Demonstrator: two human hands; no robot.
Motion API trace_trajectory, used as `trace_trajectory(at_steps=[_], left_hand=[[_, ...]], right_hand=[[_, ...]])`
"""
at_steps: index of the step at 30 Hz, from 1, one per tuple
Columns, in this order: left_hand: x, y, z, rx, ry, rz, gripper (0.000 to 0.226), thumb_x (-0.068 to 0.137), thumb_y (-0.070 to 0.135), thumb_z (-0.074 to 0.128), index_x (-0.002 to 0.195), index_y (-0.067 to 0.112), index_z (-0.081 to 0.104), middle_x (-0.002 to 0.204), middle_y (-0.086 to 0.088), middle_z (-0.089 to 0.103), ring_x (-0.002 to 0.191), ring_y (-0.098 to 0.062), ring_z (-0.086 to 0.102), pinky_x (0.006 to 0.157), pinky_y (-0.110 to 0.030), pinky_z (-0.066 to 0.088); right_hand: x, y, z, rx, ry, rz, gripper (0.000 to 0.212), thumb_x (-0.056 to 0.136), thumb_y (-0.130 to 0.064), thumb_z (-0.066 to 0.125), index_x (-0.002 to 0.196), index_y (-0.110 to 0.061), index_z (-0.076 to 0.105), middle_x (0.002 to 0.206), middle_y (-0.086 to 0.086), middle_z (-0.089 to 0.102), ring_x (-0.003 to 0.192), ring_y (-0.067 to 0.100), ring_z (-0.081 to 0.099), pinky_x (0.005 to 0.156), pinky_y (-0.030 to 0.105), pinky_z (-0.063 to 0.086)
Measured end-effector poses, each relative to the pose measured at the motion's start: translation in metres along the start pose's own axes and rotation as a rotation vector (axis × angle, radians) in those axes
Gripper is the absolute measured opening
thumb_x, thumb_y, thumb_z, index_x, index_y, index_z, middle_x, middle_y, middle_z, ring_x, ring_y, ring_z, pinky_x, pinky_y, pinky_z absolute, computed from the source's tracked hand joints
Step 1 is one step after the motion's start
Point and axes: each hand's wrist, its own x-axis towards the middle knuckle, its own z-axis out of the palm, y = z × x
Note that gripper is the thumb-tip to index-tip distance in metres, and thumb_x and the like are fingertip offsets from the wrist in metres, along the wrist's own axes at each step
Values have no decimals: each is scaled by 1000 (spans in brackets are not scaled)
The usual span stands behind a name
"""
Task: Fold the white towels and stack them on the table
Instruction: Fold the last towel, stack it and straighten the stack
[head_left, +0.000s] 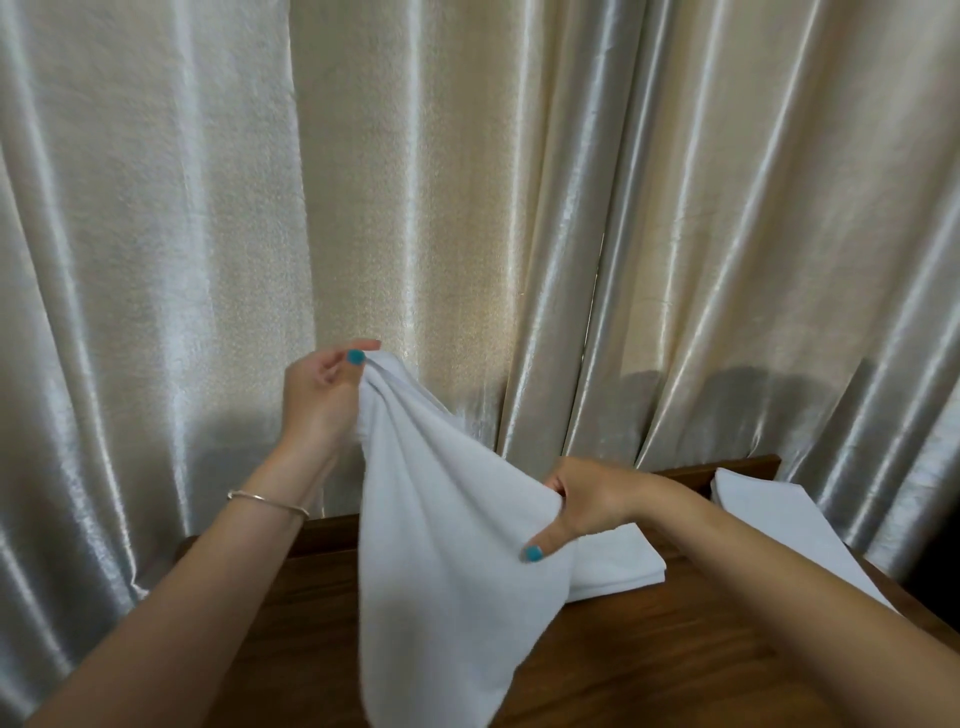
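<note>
White towel (441, 545) held up over the wooden table (649, 649) — top corner pinched in the left hand (317, 395), lower edge gripped by the right hand (587, 509). Behind — a folded towel (618, 561), another (779, 514) further right, satin curtain (208, 208).

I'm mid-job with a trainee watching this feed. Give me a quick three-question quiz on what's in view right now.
1. True or false: both the left hand and the right hand grip the hanging towel.
2. Which hand is higher? A) left B) right C) level
3. How many folded towels lie on the wooden table, and where?

Key
1. True. The left pinches the top corner; the right grips an edge lower down.
2. A.
3. Two show: a folded towel just behind the hanging one, and another folded towel at the table's far right edge. Whether either is a stack, I cannot tell.
</note>
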Motion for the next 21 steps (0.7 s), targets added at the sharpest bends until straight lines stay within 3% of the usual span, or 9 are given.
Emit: trace_trajectory(at_steps=[2,5,9,12,15,17,21], left_hand=[[13,1,-13,9,60,6,22,92,7,54,88,23,69,87,-2,69,75,-12,63,59,-14,50],[23,-2,-29,97,83,32,20,93,8,52,101,16,68,84,1,67,72,-8,62,54,-8,47],[27,-13,-42,137,178,18,24,94,5,46,106,10,67,79,2,63,59,1,57,48,-4,42],[25,-22,-53,197,220,8,28,94,3,43,109,6,66,93,-9,62,62,-4,53,47,-2,39],[19,-27,-60,227,213,3,29,94,4,43,110,8,66,104,-9,63,86,-15,57,62,-12,42],[16,-26,-64,224,216,-9,29,94,4,42,109,10,66,105,-7,62,91,-17,57,64,-15,42],[5,-21,-77,251,230,-9,29,94,3,42,109,10,66,100,-8,63,81,-13,59,61,-15,42]], right_hand=[[-3,11,0,-87,9,50,78,39,-87,65,88,-27,73,87,-10,74,77,11,68,66,29,52],[-10,17,-6,-175,146,63,63,58,-83,63,87,-27,70,67,-11,63,61,7,57,59,27,42],[-19,7,-22,-458,475,13,44,80,-72,50,103,-37,63,88,-11,64,83,12,58,70,33,48],[-20,7,-38,-258,663,-79,25,91,-48,56,104,-31,68,92,-16,62,79,9,55,68,30,43],[-11,13,-47,-35,738,-187,16,88,-27,68,101,-19,74,89,-13,66,84,5,61,78,26,46],[-6,13,-48,145,823,-231,13,82,-13,74,95,-14,77,81,-14,69,81,1,65,80,18,50],[4,3,-47,369,900,-259,33,77,1,76,81,-32,72,66,-32,66,68,-11,63,68,4,47]])
